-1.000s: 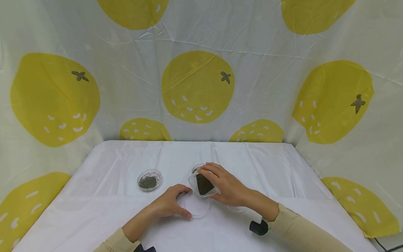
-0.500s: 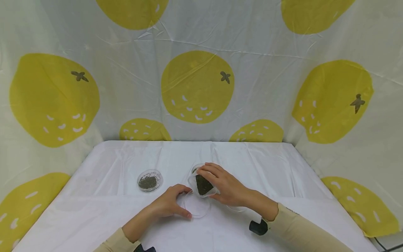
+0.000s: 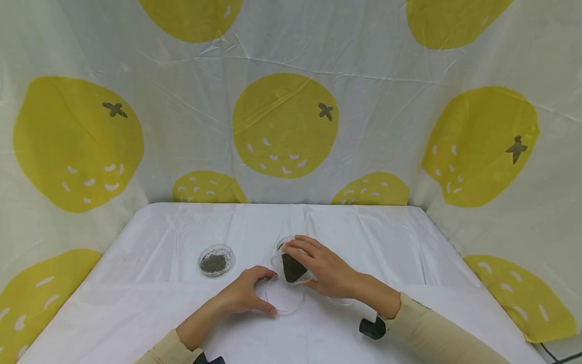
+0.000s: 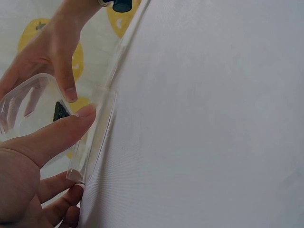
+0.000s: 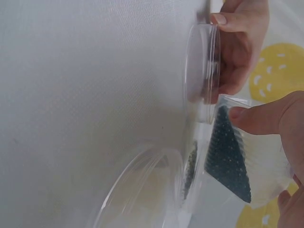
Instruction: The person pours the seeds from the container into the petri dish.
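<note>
My right hand (image 3: 329, 268) grips a clear plastic container (image 5: 266, 164), tilted so that dark granules (image 5: 227, 154) lie banked along one side. It hangs just above and behind a clear petri dish (image 3: 291, 309) on the table. With thumb and fingers, my left hand (image 3: 247, 290) holds that dish by its left side; no granules show in it. Another clear dish (image 3: 280, 243) is partly hidden behind the container, and some granules (image 5: 191, 166) show in it in the right wrist view.
At the left on the white cloth (image 3: 136, 308) stands a petri dish (image 3: 216, 260) of dark granules. A further clear dish or lid (image 5: 137, 190) lies under my right forearm. A curtain with yellow fruit prints (image 3: 286, 126) surrounds the table.
My right hand and the tilted container have shifted very slightly to the left. The left hand and its dish stay in place.
</note>
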Action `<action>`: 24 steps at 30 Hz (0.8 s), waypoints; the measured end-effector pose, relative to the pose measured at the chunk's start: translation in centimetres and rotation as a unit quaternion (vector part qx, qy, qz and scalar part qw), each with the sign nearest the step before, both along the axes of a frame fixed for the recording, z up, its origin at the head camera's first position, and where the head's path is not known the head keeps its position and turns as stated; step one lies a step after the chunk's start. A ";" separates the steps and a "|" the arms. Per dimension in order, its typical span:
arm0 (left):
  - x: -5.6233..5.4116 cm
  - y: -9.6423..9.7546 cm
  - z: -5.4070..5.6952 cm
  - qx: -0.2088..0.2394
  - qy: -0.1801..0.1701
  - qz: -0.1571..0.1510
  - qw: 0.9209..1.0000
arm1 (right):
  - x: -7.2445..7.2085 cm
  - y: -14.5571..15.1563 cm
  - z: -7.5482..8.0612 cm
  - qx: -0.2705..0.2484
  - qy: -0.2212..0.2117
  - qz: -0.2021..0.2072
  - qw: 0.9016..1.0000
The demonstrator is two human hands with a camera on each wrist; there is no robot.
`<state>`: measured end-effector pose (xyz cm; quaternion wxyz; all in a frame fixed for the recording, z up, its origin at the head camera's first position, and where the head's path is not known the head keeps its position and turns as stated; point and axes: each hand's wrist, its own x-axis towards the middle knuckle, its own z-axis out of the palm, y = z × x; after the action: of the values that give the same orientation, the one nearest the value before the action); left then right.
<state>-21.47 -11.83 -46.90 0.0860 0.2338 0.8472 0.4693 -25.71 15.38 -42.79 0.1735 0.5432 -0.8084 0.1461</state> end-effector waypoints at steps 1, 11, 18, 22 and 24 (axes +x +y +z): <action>0.0 0.0 0.0 0.000 0.000 0.001 1.000 | 0.0 0.0 0.0 0.000 0.001 0.000 1.000; -0.1 0.0 0.0 -0.003 0.001 0.004 1.000 | 0.0 0.0 0.1 0.007 -0.001 -0.003 1.000; -0.1 0.0 -0.1 -0.005 0.002 0.000 1.000 | 0.0 0.0 0.0 0.010 0.002 -0.003 1.000; -0.1 0.0 -0.1 -0.006 0.004 0.000 1.000 | 0.0 0.0 0.0 0.009 0.004 -0.001 1.000; -0.2 0.0 -0.1 -0.006 0.004 0.000 1.000 | 0.0 -0.1 0.1 0.009 0.005 0.000 1.000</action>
<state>-21.63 -11.80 -47.03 0.0837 0.2353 0.8504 0.4630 -25.67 15.32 -42.72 0.1731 0.5452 -0.8088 0.1363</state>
